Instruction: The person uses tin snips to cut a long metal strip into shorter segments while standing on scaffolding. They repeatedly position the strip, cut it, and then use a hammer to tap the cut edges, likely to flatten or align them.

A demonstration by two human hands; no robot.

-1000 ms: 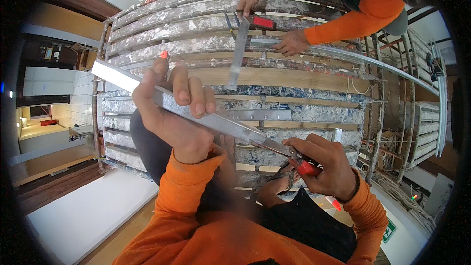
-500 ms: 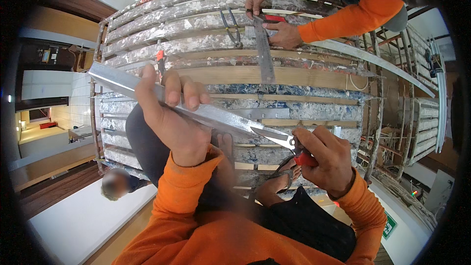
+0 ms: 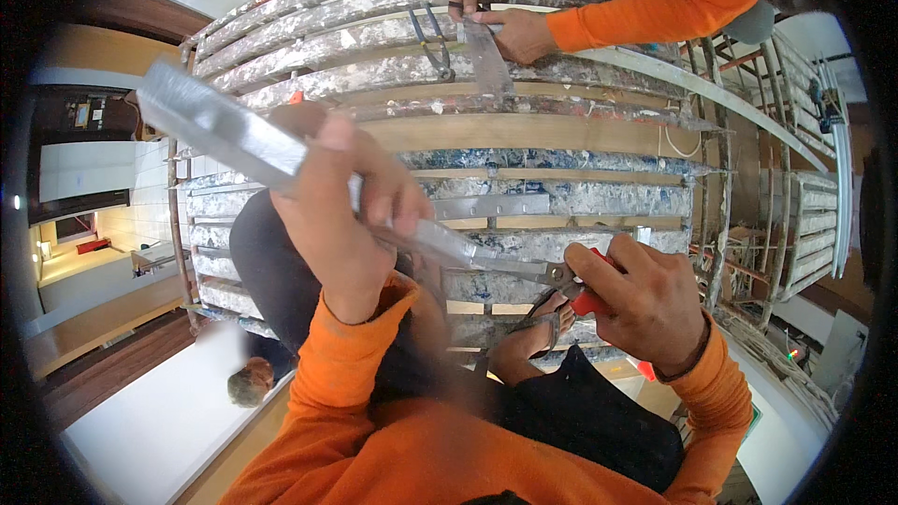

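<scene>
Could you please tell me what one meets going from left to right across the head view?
Metal channel's upper end, left hand, pincer-like tool, red-handled snips, right hand, upright silver metal lengths.

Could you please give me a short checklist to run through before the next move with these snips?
1. Left hand gripping the metal channel: ok, closed around it.
2. Right hand on the red-handled snips: ok, it holds the handles.
3. Blades seated on the channel's near end: cannot tell; they overlap in view, but the area is blurred.
4. Both of the wearer's hands gloved: not ok, they are bare.
5. Co-worker's hands away from the blades: ok, across the slatted platform.
6. Pliers apart from the snips: ok, lying on the slats.
</scene>
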